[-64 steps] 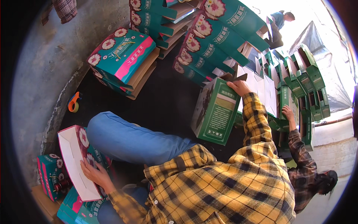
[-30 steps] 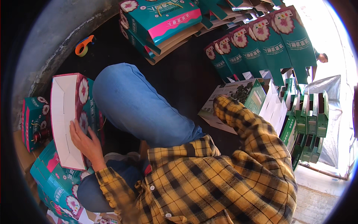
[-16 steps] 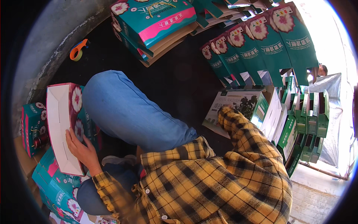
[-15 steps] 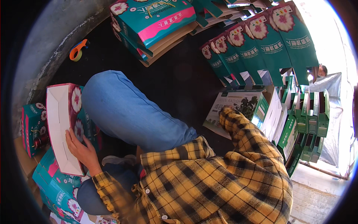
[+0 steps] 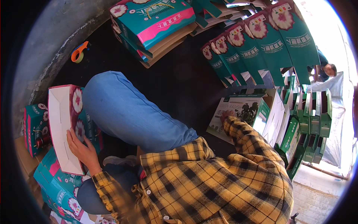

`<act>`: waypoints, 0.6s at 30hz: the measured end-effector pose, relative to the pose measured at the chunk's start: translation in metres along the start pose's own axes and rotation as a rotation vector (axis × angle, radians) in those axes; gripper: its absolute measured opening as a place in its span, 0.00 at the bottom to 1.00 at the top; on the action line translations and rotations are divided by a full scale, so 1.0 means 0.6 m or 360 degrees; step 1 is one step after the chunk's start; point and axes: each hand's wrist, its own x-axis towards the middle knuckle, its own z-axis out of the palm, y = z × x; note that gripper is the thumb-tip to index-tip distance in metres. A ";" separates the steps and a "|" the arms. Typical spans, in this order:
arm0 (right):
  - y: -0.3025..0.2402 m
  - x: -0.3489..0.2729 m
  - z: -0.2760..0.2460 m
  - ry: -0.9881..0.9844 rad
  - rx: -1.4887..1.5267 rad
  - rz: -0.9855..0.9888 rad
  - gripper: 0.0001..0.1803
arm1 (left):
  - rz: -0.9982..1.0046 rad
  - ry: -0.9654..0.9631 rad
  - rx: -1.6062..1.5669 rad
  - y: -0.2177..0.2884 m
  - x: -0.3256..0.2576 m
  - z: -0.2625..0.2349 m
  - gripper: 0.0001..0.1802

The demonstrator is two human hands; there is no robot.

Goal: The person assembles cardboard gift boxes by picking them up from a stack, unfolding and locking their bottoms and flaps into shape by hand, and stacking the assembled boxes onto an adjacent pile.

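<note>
My left hand point(image 5: 82, 150) lies with fingers stretched and thumb apart against a carton point(image 5: 60, 123) beside my knee. That carton turns a plain white panel up, and its teal and crimson sides carry pictures of sliced radish. On the right, my right hand point(image 5: 227, 115) touches the printed face of a white and green carton point(image 5: 246, 106), which shows a leafy plant. Shadow and the sleeve cover most of its fingers, so its grip is unclear. This carton stands at the front of a row of white cartons point(image 5: 275, 115).
An orange tape dispenser point(image 5: 77, 55) lies by the wall. Teal cartons point(image 5: 160, 22) are stacked ahead, with a leaning row of teal cartons point(image 5: 266, 41) at right. Green cartons point(image 5: 311, 112) pile beyond it. Another person point(image 5: 327, 70) is at the far right. More teal cartons point(image 5: 56, 183) sit lower left.
The white and green carton and my right hand have shifted slightly right. More of the other person shows at the far right. My left hand stays against its carton.
</note>
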 end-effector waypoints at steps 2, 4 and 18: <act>-0.020 -0.020 -0.043 -0.0017 0.0348 -0.0189 0.32 | -0.0030 0.0005 0.0067 -0.019 -0.006 -0.021 0.33; -0.032 -0.049 -0.055 0.0097 0.0223 -0.0253 0.34 | -0.0028 -0.0010 0.0047 -0.025 -0.011 -0.028 0.32; 0.006 -0.016 -0.130 0.0056 0.0454 -0.0093 0.24 | -0.0225 0.0178 0.0184 -0.028 -0.015 -0.084 0.33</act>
